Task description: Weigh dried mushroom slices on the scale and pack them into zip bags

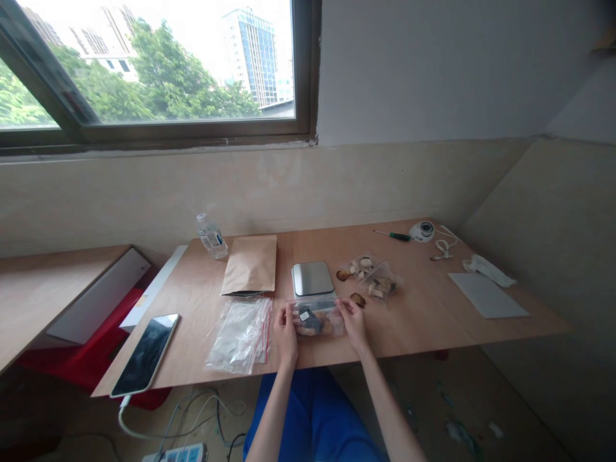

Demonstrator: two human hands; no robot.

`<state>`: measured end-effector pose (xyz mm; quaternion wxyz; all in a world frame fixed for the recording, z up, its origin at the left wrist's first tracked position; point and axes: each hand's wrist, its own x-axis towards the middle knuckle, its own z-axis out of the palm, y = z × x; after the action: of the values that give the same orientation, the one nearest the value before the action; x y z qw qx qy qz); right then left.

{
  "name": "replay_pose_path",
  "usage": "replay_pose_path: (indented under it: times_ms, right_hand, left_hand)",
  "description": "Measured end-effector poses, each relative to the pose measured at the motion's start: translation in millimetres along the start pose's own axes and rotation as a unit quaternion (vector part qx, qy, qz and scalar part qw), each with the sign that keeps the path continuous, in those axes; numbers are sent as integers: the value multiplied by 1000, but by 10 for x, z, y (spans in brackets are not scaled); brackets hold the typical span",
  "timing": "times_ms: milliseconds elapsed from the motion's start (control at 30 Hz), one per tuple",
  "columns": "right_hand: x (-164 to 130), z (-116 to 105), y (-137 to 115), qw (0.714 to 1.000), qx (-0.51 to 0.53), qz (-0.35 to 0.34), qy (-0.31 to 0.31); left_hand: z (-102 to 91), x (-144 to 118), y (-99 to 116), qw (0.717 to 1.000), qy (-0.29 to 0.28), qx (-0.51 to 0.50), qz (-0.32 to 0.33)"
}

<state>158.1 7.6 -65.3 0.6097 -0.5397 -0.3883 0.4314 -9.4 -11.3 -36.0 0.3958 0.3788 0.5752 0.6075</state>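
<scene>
A clear zip bag [331,321] is stretched between my two hands near the table's front edge. Brownish pieces show inside it, along with a dark shape bearing a small white label. My left hand [287,335] pinches the bag's left edge, and my right hand [354,324] grips its upper right corner. Just beyond the bag lies a small scale [312,278] with a silver plate. To its right are two clear bags of dried mushroom pieces [382,285], with a loose brown piece [357,299] near my right hand. Flat empty zip bags [238,333] lie left of my left hand.
A kraft paper pouch [250,264] and a water bottle [212,237] stand back left. A phone [147,353] with a cable lies front left. Farther right are a screwdriver [399,237], a dome camera [422,231], a white sheet [486,296] and a crumpled white item [488,269].
</scene>
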Motion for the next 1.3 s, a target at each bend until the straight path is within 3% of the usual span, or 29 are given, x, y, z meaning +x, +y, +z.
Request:
replay_pose_path:
  times_ms: [633, 1033, 1300]
  right_hand:
    - [-68, 71, 40, 992, -61, -76, 77]
    - [-61, 36, 26, 995, -49, -48, 77]
    - [-53, 14, 31, 993, -46, -56, 98]
  left_hand:
    - [-1, -28, -19, 994, -9, -93, -48]
    - [-23, -12, -31, 999, 17, -37, -3]
    - [-1, -29, -9, 997, 26, -78, -9]
